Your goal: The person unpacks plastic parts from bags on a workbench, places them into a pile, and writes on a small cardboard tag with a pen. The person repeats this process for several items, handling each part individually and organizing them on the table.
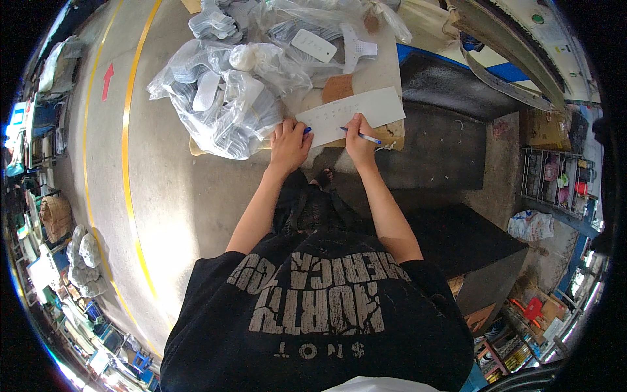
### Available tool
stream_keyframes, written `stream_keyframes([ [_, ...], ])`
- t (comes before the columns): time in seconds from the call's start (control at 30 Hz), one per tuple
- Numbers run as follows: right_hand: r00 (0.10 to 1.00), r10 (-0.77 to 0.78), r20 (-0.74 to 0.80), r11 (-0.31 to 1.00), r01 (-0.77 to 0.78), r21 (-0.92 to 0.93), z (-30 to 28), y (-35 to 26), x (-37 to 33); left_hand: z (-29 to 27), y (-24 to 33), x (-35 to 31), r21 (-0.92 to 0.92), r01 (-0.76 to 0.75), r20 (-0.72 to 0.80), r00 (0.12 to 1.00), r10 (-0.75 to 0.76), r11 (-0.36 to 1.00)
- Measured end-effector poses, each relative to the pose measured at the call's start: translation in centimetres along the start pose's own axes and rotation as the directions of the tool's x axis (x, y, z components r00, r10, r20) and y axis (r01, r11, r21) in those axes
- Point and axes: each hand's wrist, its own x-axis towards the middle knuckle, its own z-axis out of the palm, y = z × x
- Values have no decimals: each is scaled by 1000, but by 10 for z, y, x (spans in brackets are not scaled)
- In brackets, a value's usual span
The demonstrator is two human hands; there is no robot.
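Observation:
A long white sheet (380,109) with rows of small handwriting lies slantwise at the near edge of the work table. My right hand (359,142) pinches a white pen with a blue end (371,138), its tip down near the writing. At the sheet's left end rests my left hand (289,145), fingers bent, with a small blue pen cap (307,130) between thumb and forefinger. Just beyond that hand, a clear plastic bag (245,134) bulges with stacked grey flat pieces. A brown patch (337,87) shows behind the sheet.
More bagged grey pieces (287,29) lie farther back, with a white tag (314,45) and a loose light-grey piece (358,49) on top. A dark panel (450,85) stands right of the table. Yellow lines (127,130) mark the floor at left.

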Motion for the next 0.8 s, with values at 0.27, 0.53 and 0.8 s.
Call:
stream_keyframes([
  [0.27,982,154,107,926,-181,331,-16,-38,-1,-2,-19,3,-274,-28,-20,1000,23,961],
  [0.53,944,38,327,906,-170,387,-29,-153,-4,-124,33,-4,-622,-54,17,996,83,781],
  [0.8,951,-50,304,898,-91,431,-7,-231,15,-192,24,17,-637,-183,-83,982,169,749],
])
